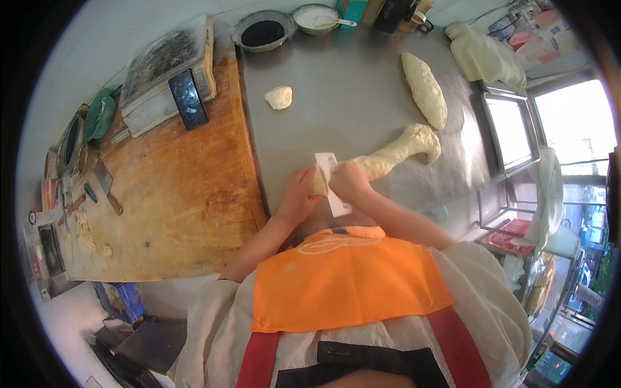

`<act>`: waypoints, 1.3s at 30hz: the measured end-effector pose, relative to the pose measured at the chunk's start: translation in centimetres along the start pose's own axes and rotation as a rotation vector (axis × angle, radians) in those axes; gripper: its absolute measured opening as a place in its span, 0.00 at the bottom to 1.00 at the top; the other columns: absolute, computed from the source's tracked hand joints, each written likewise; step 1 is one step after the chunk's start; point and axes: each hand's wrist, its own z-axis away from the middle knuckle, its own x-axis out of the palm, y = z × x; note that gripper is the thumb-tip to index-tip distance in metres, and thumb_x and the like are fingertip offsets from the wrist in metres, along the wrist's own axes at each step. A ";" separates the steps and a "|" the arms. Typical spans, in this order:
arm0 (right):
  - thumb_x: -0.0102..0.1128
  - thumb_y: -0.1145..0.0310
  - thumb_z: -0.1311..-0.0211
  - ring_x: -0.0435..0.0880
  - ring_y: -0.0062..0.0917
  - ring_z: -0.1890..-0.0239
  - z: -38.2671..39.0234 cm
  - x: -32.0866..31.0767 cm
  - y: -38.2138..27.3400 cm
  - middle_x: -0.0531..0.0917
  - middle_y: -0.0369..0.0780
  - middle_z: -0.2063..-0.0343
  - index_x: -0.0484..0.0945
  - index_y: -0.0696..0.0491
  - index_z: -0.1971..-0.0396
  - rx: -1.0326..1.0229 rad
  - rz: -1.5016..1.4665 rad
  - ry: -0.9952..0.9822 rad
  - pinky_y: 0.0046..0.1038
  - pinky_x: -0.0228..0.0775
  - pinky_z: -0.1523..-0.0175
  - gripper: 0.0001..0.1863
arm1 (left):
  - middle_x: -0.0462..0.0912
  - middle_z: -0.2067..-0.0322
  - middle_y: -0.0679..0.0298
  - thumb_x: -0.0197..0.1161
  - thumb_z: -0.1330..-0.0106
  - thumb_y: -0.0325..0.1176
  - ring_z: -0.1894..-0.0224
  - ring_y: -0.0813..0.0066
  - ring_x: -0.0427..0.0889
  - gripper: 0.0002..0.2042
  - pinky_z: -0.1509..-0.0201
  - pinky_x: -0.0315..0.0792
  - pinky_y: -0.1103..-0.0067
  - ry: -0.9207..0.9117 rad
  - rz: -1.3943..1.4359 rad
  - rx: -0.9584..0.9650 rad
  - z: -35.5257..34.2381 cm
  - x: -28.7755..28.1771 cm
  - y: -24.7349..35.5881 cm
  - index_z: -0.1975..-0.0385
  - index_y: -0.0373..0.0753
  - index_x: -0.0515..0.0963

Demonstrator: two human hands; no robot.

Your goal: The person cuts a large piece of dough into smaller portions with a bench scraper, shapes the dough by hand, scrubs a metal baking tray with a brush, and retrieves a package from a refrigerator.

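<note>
A long roll of pale dough [396, 151] lies across the steel counter [343, 84], its near end under my hands. My right hand [350, 182] grips a white plastic scraper [326, 161] that stands on edge across the roll's end. My left hand [297, 194] holds the short end piece of dough just left of the blade. A second thick dough log [424, 88] lies farther back. One small cut piece of dough [279, 97] sits alone at the counter's left.
A wooden board [174, 187] adjoins the counter on the left, with a black phone [188, 99], a dark tray, tools and dough scraps on it. Two metal bowls [262, 30] stand at the back. A white cloth [486, 57] lies at right.
</note>
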 end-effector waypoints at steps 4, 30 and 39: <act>0.56 0.74 0.54 0.84 0.38 0.75 -4.3 -0.9 -0.8 0.82 0.51 0.80 0.80 0.66 0.79 0.190 -0.346 0.009 0.37 0.76 0.68 0.09 | 0.78 0.48 0.55 0.75 0.52 0.30 0.49 0.61 0.78 0.36 0.46 0.74 0.72 -0.091 0.330 -0.465 -2.1 -1.6 -2.4 0.40 0.33 0.68; 0.55 0.70 0.52 0.82 0.51 0.71 5.1 -4.5 3.0 0.80 0.56 0.78 0.79 0.62 0.81 0.000 -0.137 0.220 0.44 0.75 0.63 0.11 | 0.69 0.39 0.50 0.78 0.57 0.37 0.45 0.57 0.76 0.45 0.46 0.74 0.69 -0.180 -0.042 0.001 -4.2 1.0 2.4 0.35 0.36 0.64; 0.62 0.75 0.55 0.83 0.37 0.75 -4.0 -1.8 7.2 0.82 0.48 0.80 0.79 0.65 0.77 0.274 -0.575 0.047 0.39 0.76 0.69 0.08 | 0.74 0.42 0.54 0.75 0.52 0.32 0.50 0.61 0.79 0.34 0.47 0.75 0.73 -0.115 0.168 -0.216 -5.4 5.0 -0.3 0.42 0.36 0.71</act>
